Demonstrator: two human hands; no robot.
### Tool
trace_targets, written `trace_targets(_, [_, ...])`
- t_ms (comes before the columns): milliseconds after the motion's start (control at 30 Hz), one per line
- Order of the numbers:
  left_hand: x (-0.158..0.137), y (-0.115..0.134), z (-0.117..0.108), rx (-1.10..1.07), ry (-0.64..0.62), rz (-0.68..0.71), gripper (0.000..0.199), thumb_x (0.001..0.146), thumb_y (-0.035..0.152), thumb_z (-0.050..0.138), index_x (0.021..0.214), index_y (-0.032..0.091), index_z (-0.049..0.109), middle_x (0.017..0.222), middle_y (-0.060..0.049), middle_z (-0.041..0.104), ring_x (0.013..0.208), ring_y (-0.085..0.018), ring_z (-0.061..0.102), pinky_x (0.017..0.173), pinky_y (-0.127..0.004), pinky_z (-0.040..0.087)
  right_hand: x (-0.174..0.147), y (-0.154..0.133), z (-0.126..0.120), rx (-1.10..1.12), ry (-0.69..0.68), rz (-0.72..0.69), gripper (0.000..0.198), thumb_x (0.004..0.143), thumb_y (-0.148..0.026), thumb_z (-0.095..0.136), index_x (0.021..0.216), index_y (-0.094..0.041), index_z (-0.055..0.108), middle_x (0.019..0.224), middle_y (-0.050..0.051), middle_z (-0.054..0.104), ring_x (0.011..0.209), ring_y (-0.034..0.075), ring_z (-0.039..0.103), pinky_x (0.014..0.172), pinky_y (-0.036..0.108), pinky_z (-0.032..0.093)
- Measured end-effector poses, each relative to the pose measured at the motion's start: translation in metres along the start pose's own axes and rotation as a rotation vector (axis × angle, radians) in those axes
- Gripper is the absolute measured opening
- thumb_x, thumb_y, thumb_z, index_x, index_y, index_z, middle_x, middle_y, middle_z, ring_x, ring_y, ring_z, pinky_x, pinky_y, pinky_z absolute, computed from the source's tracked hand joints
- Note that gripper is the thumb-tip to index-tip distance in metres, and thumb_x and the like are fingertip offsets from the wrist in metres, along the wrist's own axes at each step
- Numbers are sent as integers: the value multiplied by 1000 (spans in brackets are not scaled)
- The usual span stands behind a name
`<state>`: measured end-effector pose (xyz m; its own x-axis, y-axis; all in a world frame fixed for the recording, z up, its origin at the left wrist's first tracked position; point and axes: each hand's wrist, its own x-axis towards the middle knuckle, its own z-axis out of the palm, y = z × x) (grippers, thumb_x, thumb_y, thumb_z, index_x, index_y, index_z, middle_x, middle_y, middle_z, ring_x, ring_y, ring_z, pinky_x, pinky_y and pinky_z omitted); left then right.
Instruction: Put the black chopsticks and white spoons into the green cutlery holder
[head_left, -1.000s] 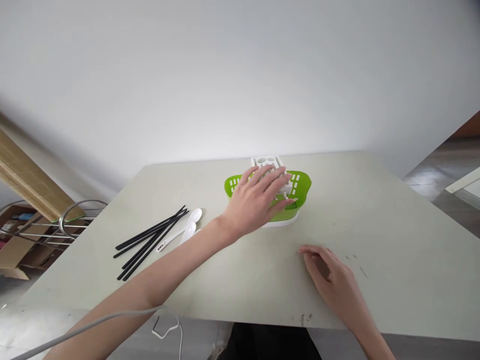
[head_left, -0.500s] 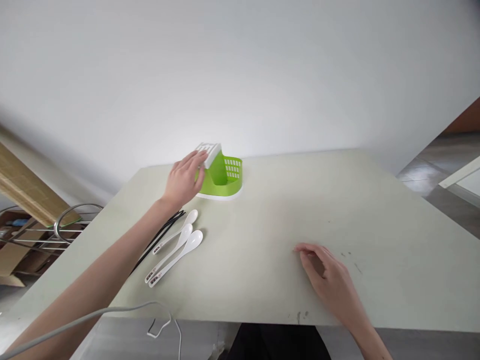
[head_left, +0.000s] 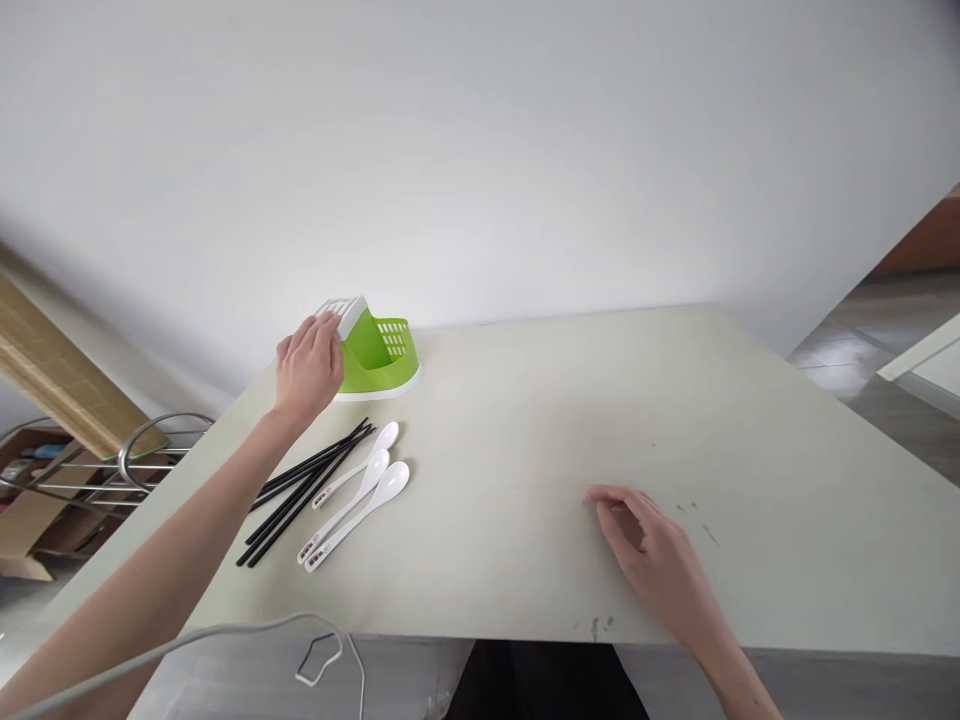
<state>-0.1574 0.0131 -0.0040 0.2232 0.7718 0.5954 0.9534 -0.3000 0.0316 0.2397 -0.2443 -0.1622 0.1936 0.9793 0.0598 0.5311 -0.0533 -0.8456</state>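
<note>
My left hand [head_left: 309, 368] is closed on the white-topped, taller end of a green cutlery holder [head_left: 382, 376] at the back left of the table. The holder has a slotted white top, a lower basket with small openings and a white base. In front of it lie three white spoons [head_left: 367, 512], bowls pointing away from me. Several black chopsticks [head_left: 289, 512] lie crossed beside them, partly behind my left forearm. My right hand [head_left: 649, 550] rests on the table to the right, thumb and forefinger brought together in a loop, nothing visible between them.
The pale table [head_left: 510, 430] stands against a white wall [head_left: 525, 180]. A light cable [head_left: 247, 627] crosses in front of my left forearm. Left of the table are a metal rack [head_left: 150, 455], a cardboard box [head_left: 30, 525] and a long brown board [head_left: 67, 375].
My left hand and the cutlery holder have moved left along the back of the table. More of the chopsticks now shows. My right hand has stayed almost still.
</note>
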Motion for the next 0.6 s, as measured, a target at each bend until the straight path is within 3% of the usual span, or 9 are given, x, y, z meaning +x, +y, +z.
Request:
trace_targets(100, [-14, 15, 2, -33, 71, 105, 52, 105, 32, 41, 154, 16, 48, 166, -18, 44, 161, -36, 24, 128, -62, 18, 1, 1, 0, 1, 3, 0, 35, 106, -53, 46, 115, -30, 70, 128, 8, 73, 113, 24, 71, 76, 32, 61])
trace_targets(167, [-34, 38, 2, -115, 89, 209, 51, 105, 32, 46, 153, 17, 46, 166, -18, 43, 161, -35, 25, 128, -60, 21, 2, 1, 0, 1, -1, -8, 34, 106, -53, 47, 114, -30, 71, 127, 8, 74, 112, 24, 71, 80, 34, 61])
trace_targets(233, [-61, 68, 2, -253, 28, 318, 44, 105, 29, 49, 148, 21, 50, 156, -16, 54, 153, -31, 41, 125, -55, 32, 2, 0, 0, 9, -2, -7, 34, 106, -53, 46, 113, -30, 71, 126, 8, 74, 112, 25, 71, 82, 34, 61])
trace_targets(333, [-109, 117, 4, -469, -199, 383, 30, 105, 26, 50, 134, 24, 59, 136, -12, 66, 129, -26, 63, 112, -44, 49, 3, -3, 0, 19, 10, -2, 35, 106, -53, 45, 113, -30, 71, 126, 8, 73, 112, 25, 71, 82, 35, 61])
trace_targets(400, [-139, 146, 7, -599, -361, 334, 26, 106, 27, 48, 128, 24, 61, 125, -11, 67, 99, -18, 71, 90, -34, 58, 2, -5, 1, 16, 18, -4, 34, 106, -53, 46, 113, -30, 70, 125, 8, 73, 112, 25, 71, 83, 35, 61])
trace_targets(467, [-162, 168, 12, -669, -422, 154, 24, 106, 31, 47, 124, 23, 61, 110, -7, 66, 67, -12, 62, 62, -26, 54, 2, -6, 2, 11, 28, -6, 33, 106, -52, 46, 113, -30, 70, 124, 8, 73, 111, 24, 71, 84, 36, 61])
trace_targets(600, [-181, 190, 20, -647, -533, 60, 18, 105, 34, 49, 112, 24, 63, 79, 3, 59, 55, -11, 52, 55, -25, 44, 2, -8, 2, -2, 45, -13, 31, 106, -49, 47, 112, -30, 71, 121, 7, 74, 110, 24, 71, 84, 35, 61])
